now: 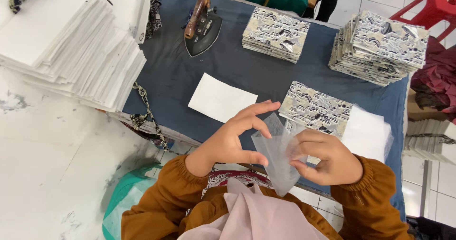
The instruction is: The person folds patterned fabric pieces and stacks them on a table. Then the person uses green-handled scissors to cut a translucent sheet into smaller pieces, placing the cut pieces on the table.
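Note:
Both my hands hold a thin translucent sheet (274, 150) just above the near edge of the blue-grey padded table (175, 74). My left hand (232, 138) pinches its left side between thumb and fingers, with the other fingers spread. My right hand (327, 157) grips its right side. A white rectangular piece (221, 97) lies flat on the table beyond my left hand. A patterned fabric piece (316, 108) lies beyond my right hand, on a low pile of white sheets (368, 133).
A black iron (202, 27) with a wooden handle rests at the table's far side. Two stacks of patterned fabric pieces (276, 33) (380, 47) stand at the back. A big pile of white sheets (71, 45) fills the left. A red stool (430, 7) is far right.

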